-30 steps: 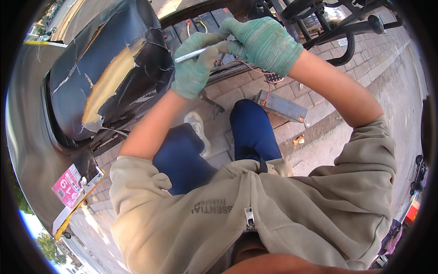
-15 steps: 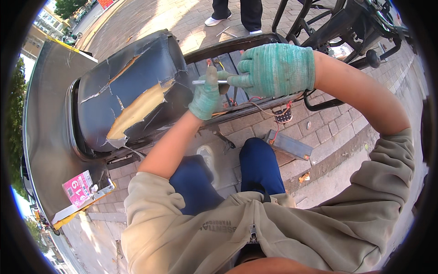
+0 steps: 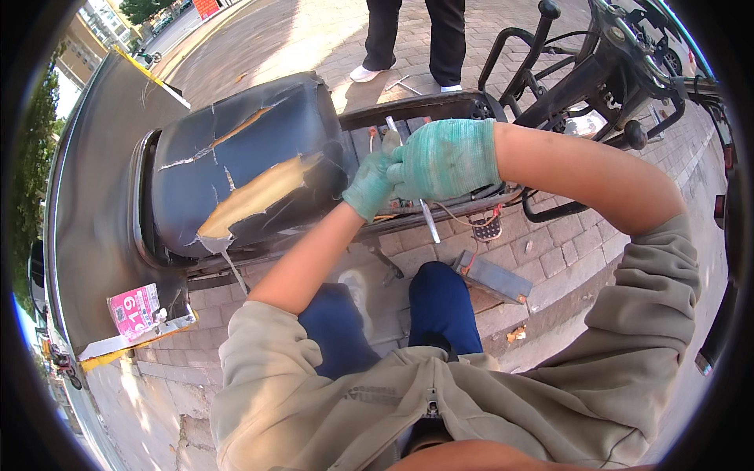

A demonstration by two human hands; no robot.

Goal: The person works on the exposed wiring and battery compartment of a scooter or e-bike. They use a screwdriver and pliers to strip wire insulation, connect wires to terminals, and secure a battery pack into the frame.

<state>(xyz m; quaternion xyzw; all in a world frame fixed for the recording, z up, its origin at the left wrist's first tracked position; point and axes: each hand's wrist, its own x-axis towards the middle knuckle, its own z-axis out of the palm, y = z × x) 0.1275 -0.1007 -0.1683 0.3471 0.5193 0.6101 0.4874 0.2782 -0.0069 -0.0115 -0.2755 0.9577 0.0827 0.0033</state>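
Silver metal rod [image 3: 430, 220]: middle is hidden.
Left green-gloved fingers [image 3: 390, 141]: closed on rod.
Right green-gloved fingers [image 3: 400, 170]: closure, hold cannot be told.

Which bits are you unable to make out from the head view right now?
- Silver rod: its middle, and how either hand holds it, covered by the left grip and right grip.
- Grey blocks in the bay: partly behind both grips, so no full count.
- Other person: everything above the legs, cut off by the top edge.
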